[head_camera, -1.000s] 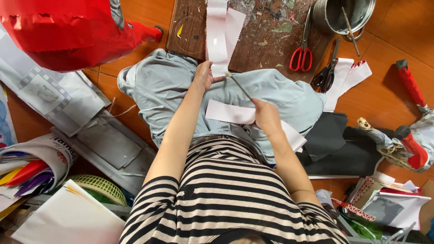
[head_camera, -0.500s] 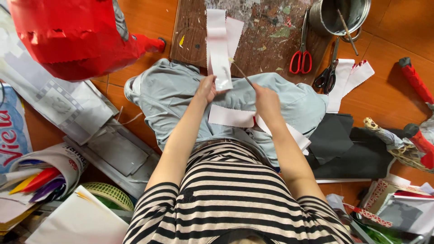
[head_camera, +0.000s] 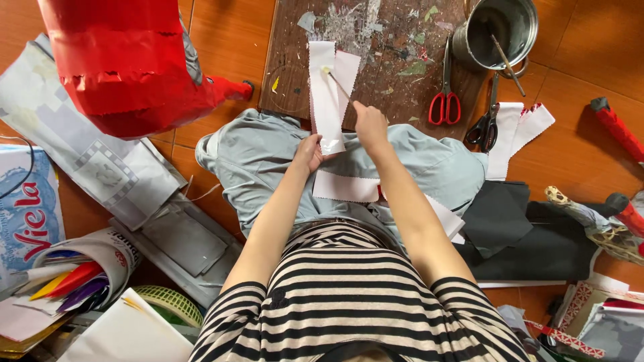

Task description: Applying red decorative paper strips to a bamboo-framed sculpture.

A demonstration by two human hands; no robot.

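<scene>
From the head camera, looking straight down, the person sits on an orange tiled floor (head_camera: 577, 87) with a grey-blue cloth (head_camera: 255, 157) over the lap and a paint-spattered wooden board (head_camera: 396, 67) lying just beyond it.

A long white paper strip (head_camera: 325, 94) with zigzag edges lies lengthwise, its far end on the board and its near end on the cloth. The left hand (head_camera: 308, 153) pins the near end of the strip down, fingers closed on the paper. The right hand (head_camera: 369, 122) is just to the right of the strip, closed around a thin brush (head_camera: 337, 83) whose tip rests on the far part of the strip. The two hands are apart, with the strip between them.

A second white paper piece (head_camera: 345, 188) lies crosswise on the cloth, near the person's body and just below the left hand.

Far right on the board stands a metal pot (head_camera: 500, 30) with a stick leaning in it. Red-handled scissors (head_camera: 444, 100) lie just left of the pot, and black-handled scissors (head_camera: 484, 124) lie beside them at the board's edge. More white paper scraps (head_camera: 523, 127) lie right of the black scissors. A black sheet (head_camera: 523, 234) lies at the near right.

At the far left a large red paper-covered shape (head_camera: 127, 67) stands above grey cardboard (head_camera: 100, 167). A bundle of coloured paper rolls (head_camera: 67, 281) lies at the near left.
</scene>
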